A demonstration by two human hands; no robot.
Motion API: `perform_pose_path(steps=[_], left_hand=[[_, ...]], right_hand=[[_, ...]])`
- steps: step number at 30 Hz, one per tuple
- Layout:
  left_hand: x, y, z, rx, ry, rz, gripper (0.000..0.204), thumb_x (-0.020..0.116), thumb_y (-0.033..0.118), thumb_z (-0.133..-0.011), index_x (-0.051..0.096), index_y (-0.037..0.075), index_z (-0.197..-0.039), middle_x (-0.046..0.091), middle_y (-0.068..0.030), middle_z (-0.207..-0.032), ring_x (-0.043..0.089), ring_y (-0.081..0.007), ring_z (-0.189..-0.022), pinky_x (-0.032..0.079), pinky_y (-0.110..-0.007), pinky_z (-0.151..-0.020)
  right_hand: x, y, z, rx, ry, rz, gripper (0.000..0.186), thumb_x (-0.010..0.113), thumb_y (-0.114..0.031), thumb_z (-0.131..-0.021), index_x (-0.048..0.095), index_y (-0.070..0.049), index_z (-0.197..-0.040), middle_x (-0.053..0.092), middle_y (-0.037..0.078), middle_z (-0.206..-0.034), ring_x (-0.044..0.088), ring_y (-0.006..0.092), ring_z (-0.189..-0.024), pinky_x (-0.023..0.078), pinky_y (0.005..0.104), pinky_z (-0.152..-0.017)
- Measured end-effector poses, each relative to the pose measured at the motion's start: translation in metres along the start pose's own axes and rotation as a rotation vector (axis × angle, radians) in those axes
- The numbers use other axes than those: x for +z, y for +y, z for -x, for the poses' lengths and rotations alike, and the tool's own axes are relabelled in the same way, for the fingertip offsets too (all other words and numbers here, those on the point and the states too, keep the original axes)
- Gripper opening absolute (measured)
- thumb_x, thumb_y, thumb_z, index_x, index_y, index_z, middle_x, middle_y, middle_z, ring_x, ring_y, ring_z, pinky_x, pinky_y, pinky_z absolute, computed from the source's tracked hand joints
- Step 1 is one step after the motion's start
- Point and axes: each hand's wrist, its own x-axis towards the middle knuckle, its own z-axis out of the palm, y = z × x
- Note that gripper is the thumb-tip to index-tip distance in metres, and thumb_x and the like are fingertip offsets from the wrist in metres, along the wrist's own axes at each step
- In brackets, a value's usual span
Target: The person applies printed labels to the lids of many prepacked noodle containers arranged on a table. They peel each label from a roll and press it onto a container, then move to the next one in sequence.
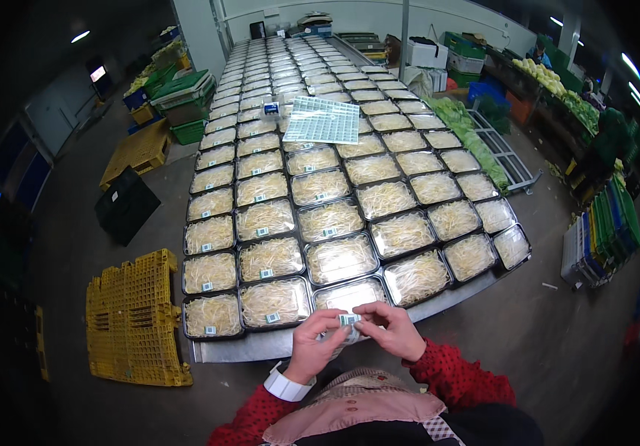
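Note:
Just past the table's near edge, my left hand [316, 346] is closed on a strip of white and green stickers [349, 320]. My right hand [388, 331] pinches the strip's top sticker from the other side; how far it is peeled I cannot tell. Directly beyond my fingers lies a black tray of bean sprouts [349, 293] under shiny clear film, with no sticker visible on it. The trays to its left, such as the nearest corner tray [212, 315], carry a small sticker at their front edge. A wide white band [288, 383] circles my left wrist.
Rows of sprout trays cover the long metal table [260, 343]. A pale sheet of labels [321, 120] and a small blue item [271, 109] lie on them. Yellow pallets [135, 320] stand left; stacked crates [602, 230] and a metal rack [509, 152] are right.

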Motion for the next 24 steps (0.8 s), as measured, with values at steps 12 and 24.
perform_pose_path(steps=[12, 24], left_hand=[[0.078, 0.003, 0.012, -0.251, 0.229, 0.147, 0.009, 0.067, -0.001, -0.084, 0.067, -0.003, -0.093, 0.064, -0.0042, -0.095, 0.058, -0.0074, -0.083, 0.046, -0.02, -0.071], [0.219, 0.025, -0.055, -0.345, 0.127, 0.255, 0.005, 0.067, -0.002, -0.084, 0.067, -0.004, -0.089, 0.062, -0.0031, -0.088, 0.057, -0.0078, -0.078, 0.046, -0.022, -0.07]], right_hand=[[-0.059, 0.024, -0.006, -0.044, -0.138, -0.006, 0.025, 0.069, -0.012, -0.086, 0.064, -0.001, -0.108, 0.064, 0.004, -0.078, 0.057, 0.0083, -0.068, 0.049, 0.024, -0.062], [-0.24, 0.013, 0.014, -0.131, -0.022, -0.026, 0.027, 0.07, -0.007, -0.083, 0.064, 0.001, -0.107, 0.064, 0.004, -0.078, 0.059, 0.0092, -0.069, 0.049, 0.0237, -0.065]])
